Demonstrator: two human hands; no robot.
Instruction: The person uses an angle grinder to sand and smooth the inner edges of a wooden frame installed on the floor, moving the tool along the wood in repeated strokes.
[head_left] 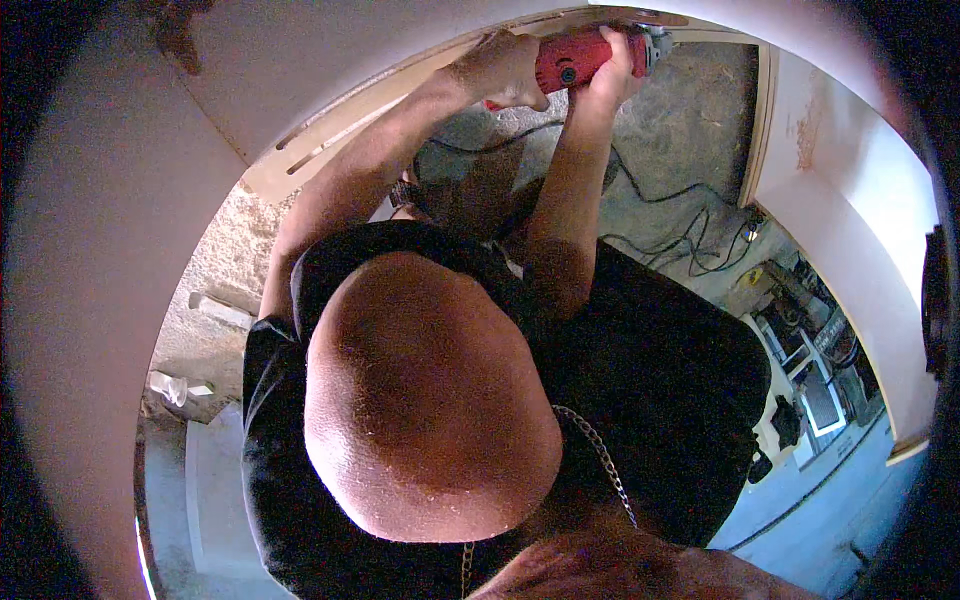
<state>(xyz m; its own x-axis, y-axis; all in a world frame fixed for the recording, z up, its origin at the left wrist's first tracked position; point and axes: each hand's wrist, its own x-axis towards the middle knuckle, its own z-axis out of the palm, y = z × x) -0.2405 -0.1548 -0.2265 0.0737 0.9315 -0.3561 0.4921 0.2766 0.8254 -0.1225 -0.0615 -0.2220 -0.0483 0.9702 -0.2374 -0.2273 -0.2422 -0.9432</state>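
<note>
A red angle grinder (582,58) is held out ahead at the top of the view, its silvery gear head (655,45) toward the right. My left hand (500,68) is closed round the rear of its body. Closer to the gear head, my right hand (612,80) grips the tool, with the thumb lying over the red housing. The gear head is beside the edge of a pale panel (400,50) that arches over the top. The disc cannot be made out, and most of the fingers are hidden behind the tool.
A slotted pale wooden strip (300,150) runs along the panel's inner edge at left. A black cable (665,198) loops over the rough grey floor (690,120). A white upright panel (850,190) stands at right, near a pile of tools and parts (815,340). Scraps (180,388) lie at left.
</note>
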